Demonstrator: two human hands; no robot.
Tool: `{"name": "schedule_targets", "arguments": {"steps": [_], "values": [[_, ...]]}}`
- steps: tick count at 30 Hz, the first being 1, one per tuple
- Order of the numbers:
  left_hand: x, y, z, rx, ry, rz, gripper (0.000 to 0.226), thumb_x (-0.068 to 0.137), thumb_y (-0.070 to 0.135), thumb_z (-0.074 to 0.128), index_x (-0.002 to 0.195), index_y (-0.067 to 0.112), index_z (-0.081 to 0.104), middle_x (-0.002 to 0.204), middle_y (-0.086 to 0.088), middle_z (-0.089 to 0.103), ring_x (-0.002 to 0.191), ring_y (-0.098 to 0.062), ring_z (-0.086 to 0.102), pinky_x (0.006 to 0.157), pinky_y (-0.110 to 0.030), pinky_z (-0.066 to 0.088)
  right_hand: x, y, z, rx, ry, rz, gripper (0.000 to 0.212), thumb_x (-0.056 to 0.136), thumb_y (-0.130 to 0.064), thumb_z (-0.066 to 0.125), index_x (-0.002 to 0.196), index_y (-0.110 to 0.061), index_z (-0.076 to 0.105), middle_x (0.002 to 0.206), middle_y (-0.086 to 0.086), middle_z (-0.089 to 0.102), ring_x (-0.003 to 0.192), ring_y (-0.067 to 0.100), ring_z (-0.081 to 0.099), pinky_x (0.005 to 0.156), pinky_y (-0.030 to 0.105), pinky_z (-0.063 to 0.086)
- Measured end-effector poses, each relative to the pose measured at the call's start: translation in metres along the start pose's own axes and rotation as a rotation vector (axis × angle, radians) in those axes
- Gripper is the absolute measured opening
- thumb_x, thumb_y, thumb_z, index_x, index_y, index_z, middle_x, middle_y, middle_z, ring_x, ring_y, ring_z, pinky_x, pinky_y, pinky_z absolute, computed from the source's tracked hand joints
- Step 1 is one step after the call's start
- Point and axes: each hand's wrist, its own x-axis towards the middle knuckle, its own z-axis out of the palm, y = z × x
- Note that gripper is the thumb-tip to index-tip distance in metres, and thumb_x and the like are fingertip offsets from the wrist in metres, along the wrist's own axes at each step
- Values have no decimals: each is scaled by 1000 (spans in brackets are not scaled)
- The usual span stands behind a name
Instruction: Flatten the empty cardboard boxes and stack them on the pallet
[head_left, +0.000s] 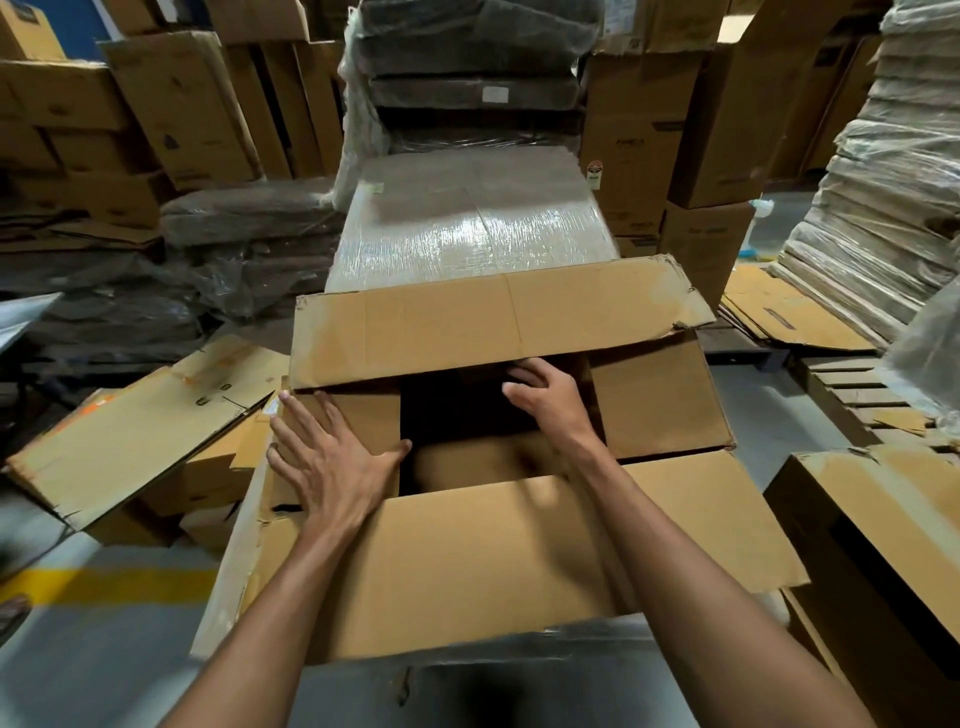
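A large brown cardboard box (467, 561) stands in front of me with its top flaps partly folded in and a dark opening in the middle. My left hand (332, 457) lies flat with spread fingers on the left inner flap (374, 410), the thumb at the opening's edge. My right hand (545, 400) reaches over the opening, its fingers curled over the edge of a flap under the far flap (493, 322). The right inner flap (660, 400) lies flat. A wooden pallet (857, 395) shows at the right.
Flattened cardboard (130, 436) lies on the floor at the left. Another open box (872, 519) stands at the right. A shrink-wrapped stack (467, 223) sits right behind the box, and wrapped flat cardboard piles (883, 197) rise at the far right. A yellow floor line (114, 584) runs at lower left.
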Motion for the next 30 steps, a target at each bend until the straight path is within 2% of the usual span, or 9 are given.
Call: {"name": "schedule_targets", "arguments": {"steps": [3,6,8,9,11,14,20,24,30], "values": [[-1,-2,1,-44,-6,16,134,73,89,52,160,14,-17,162,-24,-27,151,-50,-11,118,-66,3,1,-18,12,155,88,-114,28,78,-12,67,102,-25,70,105,-2,75,110,23,71,102,51,54],[-4,-1,1,-5,4,-17,132,72,89,54,162,11,-3,165,-25,-18,151,-50,-2,118,-65,11,5,-41,18,46,175,-296,48,85,-7,66,133,-16,62,123,0,68,114,16,68,100,35,56],[-9,-2,1,-18,27,3,131,72,88,56,162,10,0,166,-26,-13,151,-51,2,117,-66,13,10,-60,19,-163,218,-398,61,91,-5,66,149,-10,48,135,5,62,124,16,60,102,24,51],[-11,-4,2,-31,34,20,131,73,87,56,162,10,-1,166,-25,-13,150,-51,2,117,-66,13,16,-67,19,-278,228,-440,64,92,-6,66,152,-10,44,142,8,58,132,18,54,107,24,46],[-16,-7,3,-53,34,35,131,73,87,56,161,10,-4,166,-24,-15,151,-51,0,118,-66,12,32,-79,18,-476,200,-499,69,92,-7,66,155,-11,39,153,10,49,145,24,40,117,30,36],[-20,-9,5,-52,41,19,133,71,88,56,161,11,-4,166,-24,-15,151,-51,0,118,-66,13,55,-87,15,-749,157,-521,73,91,-12,64,158,-13,34,160,6,40,150,26,28,119,48,35],[-29,-16,14,-103,17,14,136,72,88,55,158,15,-21,161,-20,-35,151,-49,-13,118,-65,-1,81,-82,18,-1172,112,-477,77,89,-20,59,159,-20,29,169,0,21,153,26,20,116,57,26],[-35,-18,19,-126,26,-11,136,72,86,58,157,17,-24,160,-17,-38,151,-49,-10,118,-64,2,87,-73,19,-1324,87,-472,74,86,-20,59,156,-20,33,164,4,31,150,29,27,115,55,26],[-35,-17,18,-125,34,3,135,74,83,59,158,16,-23,160,-18,-37,151,-50,-10,118,-66,5,95,-64,21,-1346,141,-490,35,101,-21,48,135,-19,56,133,7,63,128,31,52,107,51,31]]}}
